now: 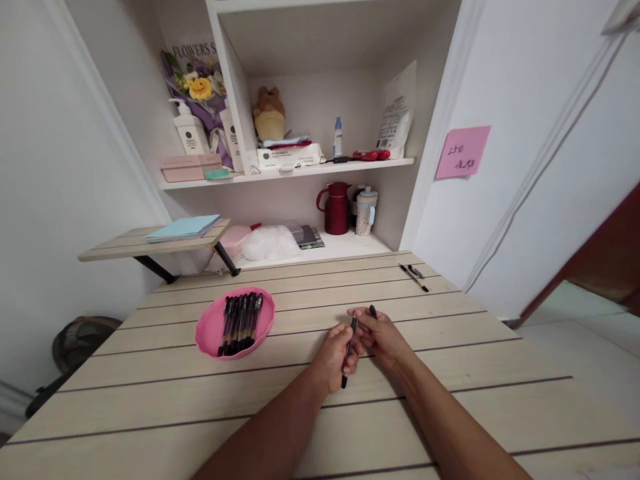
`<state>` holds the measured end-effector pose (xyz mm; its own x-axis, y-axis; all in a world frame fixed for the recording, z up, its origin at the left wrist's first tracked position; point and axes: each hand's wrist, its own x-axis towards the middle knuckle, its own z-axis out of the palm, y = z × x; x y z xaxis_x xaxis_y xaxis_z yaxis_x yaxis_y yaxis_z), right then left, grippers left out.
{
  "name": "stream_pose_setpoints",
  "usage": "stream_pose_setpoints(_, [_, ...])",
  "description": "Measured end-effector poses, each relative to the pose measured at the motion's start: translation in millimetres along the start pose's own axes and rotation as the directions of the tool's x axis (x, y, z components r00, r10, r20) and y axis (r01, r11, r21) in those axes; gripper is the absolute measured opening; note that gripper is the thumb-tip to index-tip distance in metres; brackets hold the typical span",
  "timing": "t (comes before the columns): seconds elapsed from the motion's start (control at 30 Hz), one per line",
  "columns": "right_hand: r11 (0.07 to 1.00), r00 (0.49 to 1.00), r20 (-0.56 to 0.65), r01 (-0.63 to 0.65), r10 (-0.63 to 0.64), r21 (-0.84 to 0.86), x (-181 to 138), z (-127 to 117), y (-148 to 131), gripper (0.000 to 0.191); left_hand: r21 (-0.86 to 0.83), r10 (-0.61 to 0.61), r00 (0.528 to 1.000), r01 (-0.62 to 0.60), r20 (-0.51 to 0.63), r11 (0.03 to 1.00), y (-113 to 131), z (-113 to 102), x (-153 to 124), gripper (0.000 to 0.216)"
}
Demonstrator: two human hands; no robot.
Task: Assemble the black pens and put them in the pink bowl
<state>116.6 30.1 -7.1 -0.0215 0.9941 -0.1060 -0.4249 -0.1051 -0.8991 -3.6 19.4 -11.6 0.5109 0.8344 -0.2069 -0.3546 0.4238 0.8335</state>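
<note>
My left hand is closed around a black pen, which stands tilted with its upper end toward my right hand. My right hand is closed in a pinch close beside that upper end. From between its fingers sticks the end of a short black piece that looks like a pen cap; the rest of it is hidden. Both hands are just above the slatted table. To their left, several black pens lie side by side in a pink scalloped bowl.
A loose pen and a small dark piece lie at the table's far right. A small raised shelf with blue paper stands at the back left. Behind are a red jug and a cup.
</note>
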Motion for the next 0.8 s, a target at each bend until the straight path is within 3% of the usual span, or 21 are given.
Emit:
stream_pose_setpoints(0.17, [0.999, 0.999, -0.045, -0.013, 0.011, -0.044, -1.0, 1.2, 0.4, 0.035, 0.017, 0.000, 1.000, 0.000, 0.025, 1.000, -1.2, -0.7, 0.4, 0.032])
stream_pose_setpoints(0.37, [0.994, 0.995, -0.072, 0.075, -0.069, 0.081, -0.5, -0.8, -4.4, 0.032, 0.012, -0.020, 0.998, 0.019, 0.068, 1.000, -2.5, -3.2, 1.7, 0.031])
stream_pose_setpoints(0.57, [0.993, 0.994, -0.079, 0.078, -0.070, 0.091, 0.3, -1.4, -5.0, 0.032, 0.043, -0.018, 0.999, 0.016, 0.045, 0.999, -1.7, -2.1, 1.5, 0.033])
stream_pose_setpoints(0.8, [0.983, 0.967, -0.206, 0.168, -0.149, 0.078, 6.9, -7.1, -5.3, 0.032, 0.033, -0.017, 1.000, 0.016, 0.022, 0.999, -0.2, -1.9, 0.1, 0.030])
